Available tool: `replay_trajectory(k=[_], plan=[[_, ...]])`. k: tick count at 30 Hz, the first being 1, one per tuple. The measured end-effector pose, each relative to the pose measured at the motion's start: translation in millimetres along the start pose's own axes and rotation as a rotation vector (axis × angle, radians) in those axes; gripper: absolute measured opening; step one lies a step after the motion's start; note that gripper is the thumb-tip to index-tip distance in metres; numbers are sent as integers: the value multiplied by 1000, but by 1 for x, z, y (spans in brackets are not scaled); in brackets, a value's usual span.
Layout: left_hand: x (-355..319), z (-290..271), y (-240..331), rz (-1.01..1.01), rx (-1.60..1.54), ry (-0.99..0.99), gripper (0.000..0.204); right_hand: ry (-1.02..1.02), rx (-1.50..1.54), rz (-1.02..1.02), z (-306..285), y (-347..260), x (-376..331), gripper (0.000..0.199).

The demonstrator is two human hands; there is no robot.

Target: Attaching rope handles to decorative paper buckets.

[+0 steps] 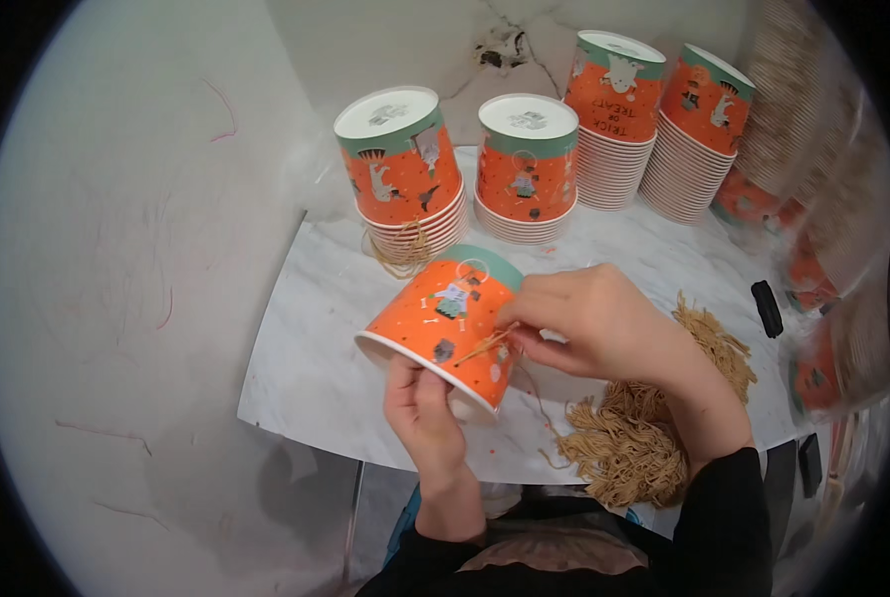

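Observation:
An orange paper bucket (410, 308) with a green band and printed figures is tilted over the table, its white-rimmed mouth toward me. My left hand (427, 418) grips it at that rim, with the fingertips inside the bucket and out of sight. Against the bucket's right side, my right hand (589, 318) is closed in a pinch on a thin tan string (483, 346). The string lies along the orange wall near the rim. A loose end hangs below the right hand toward a bundle of tan strings (629, 453), which lies beneath my right forearm.
Stacks of upturned matching buckets (405, 164) stand along the back of the marble-patterned table (306, 328). A loop of string (402, 249) hangs on the left stack. More buckets in clear plastic (833, 239) fill the right side, near a small black object (767, 308).

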State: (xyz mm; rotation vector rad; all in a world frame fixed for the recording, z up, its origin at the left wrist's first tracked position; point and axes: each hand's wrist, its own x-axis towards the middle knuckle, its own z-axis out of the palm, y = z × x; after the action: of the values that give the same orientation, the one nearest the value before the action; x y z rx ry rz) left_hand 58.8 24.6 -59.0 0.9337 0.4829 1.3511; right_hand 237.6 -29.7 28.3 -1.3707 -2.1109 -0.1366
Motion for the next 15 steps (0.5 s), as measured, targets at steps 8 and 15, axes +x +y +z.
replay_trajectory(k=[8,15], plan=[[-2,12,23,266,269,-128,11,112,697,560,-17,-11,4,12],[15,37,78,108,738,-469,9,327,1230,497,-12,-11,7,15]])
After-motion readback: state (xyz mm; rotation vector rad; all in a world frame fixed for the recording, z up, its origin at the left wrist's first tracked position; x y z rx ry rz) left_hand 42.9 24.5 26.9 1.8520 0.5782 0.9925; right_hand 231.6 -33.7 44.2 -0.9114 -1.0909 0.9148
